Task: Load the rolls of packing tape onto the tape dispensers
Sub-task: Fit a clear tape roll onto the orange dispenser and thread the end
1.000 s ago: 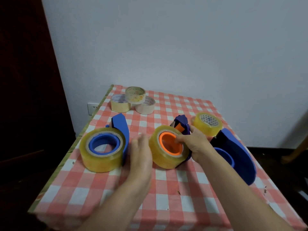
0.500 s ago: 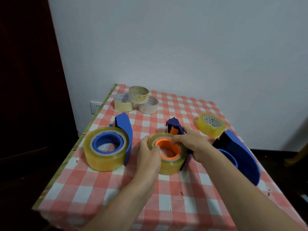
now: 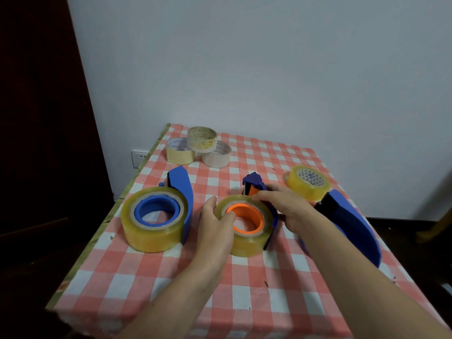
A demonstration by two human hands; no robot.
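Note:
A yellowish tape roll lies flat at the table's middle, seated around the orange hub of a dark blue dispenser. My left hand grips the roll's left side, thumb on its top rim. My right hand holds the dispenser and the roll's far rim. To the left, a larger roll sits on the blue hub of a blue dispenser. At the right lies a blue dispenser with no roll, partly hidden by my right forearm. A loose yellow roll lies behind it.
Three thin, pale tape rolls are stacked at the back left of the red-and-white checked tablecloth. The table's left edge runs along a dark door. A wall socket and the white wall stand behind the table.
The roll with the orange hub went from tilted up to lying flat on the table. My left hand moved from beside it to gripping its left side. The right hand stayed on the dispenser.

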